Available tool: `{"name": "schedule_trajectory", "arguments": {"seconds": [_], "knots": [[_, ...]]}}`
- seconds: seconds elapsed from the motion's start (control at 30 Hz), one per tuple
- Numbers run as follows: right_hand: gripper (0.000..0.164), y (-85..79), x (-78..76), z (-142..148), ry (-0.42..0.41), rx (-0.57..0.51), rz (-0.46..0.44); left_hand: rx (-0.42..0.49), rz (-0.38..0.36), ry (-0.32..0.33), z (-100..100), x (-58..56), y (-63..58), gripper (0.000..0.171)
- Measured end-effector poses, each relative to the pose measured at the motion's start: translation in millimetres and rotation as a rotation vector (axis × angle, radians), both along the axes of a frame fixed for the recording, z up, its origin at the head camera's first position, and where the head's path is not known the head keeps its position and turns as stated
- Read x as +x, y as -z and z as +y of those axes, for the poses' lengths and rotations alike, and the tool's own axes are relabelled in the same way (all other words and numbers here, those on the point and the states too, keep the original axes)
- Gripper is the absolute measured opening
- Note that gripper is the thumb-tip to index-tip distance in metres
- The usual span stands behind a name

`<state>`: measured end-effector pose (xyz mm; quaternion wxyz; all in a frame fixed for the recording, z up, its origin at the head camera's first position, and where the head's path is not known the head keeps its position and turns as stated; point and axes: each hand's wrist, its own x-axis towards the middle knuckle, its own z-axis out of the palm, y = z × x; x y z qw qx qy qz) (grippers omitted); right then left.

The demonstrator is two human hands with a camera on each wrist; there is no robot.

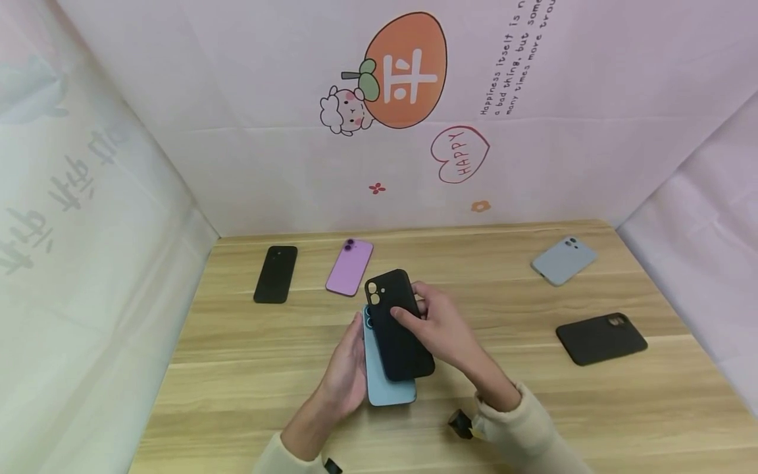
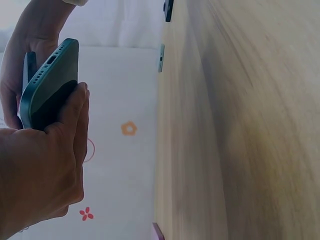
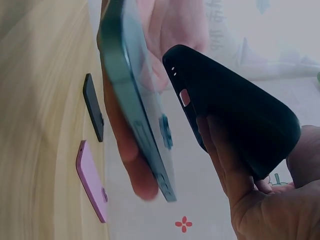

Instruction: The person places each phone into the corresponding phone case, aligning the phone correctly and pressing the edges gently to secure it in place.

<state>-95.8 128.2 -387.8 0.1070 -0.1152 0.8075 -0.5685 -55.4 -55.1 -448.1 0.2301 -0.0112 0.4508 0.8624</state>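
Note:
In the head view my left hand [image 1: 343,375] holds a light blue phone [image 1: 387,393], its back with two camera lenses facing up. My right hand [image 1: 441,322] grips a black phone case [image 1: 399,336] by its right side, thumb across its outer back. The case overlaps most of the phone from above. A gap separates the case [image 3: 225,105] from the phone [image 3: 130,80] in the right wrist view, where left fingers [image 3: 127,145] lie along the phone's underside. The left wrist view shows the phone's [image 2: 62,65] bottom edge with its charging port.
On the wooden table [image 1: 237,382] lie a black phone [image 1: 276,274] and a purple phone [image 1: 350,267] at the back left. A grey-blue phone [image 1: 562,261] and another black case [image 1: 601,339] are on the right. Printed white cloth [image 1: 266,171] hangs behind and at both sides.

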Motion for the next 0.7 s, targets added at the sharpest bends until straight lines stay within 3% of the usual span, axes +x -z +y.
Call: {"name": "schedule_trajectory", "arguments": {"seconds": [0.7], "knots": [[0.039,16.9,6.6,-13.2,-0.004,-0.045,-0.01,0.004,-0.063,0.008,8.6,2.4,-3.0,0.067]]}}
